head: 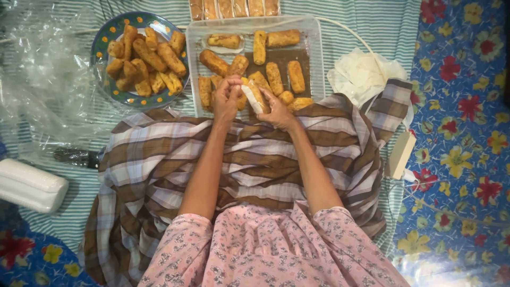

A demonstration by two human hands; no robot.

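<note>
Both my hands meet over the near edge of a clear plastic tray (316,58) that holds several golden fried rolls. My right hand (277,112) holds one fried roll (255,95) that sits in a thin clear wrapper. My left hand (227,98) pinches the wrapper at the roll's left end. A blue patterned plate (104,42) piled with more fried rolls stands to the left of the tray. My lap is covered by a brown and white plaid cloth (159,159).
Crumpled clear plastic (42,79) lies at the far left. A white foam box (29,186) sits at the lower left. White gloves or bags (361,72) lie right of the tray, and a small beige box (399,155) beside the cloth. Another tray of wrapped rolls (234,8) is at the top.
</note>
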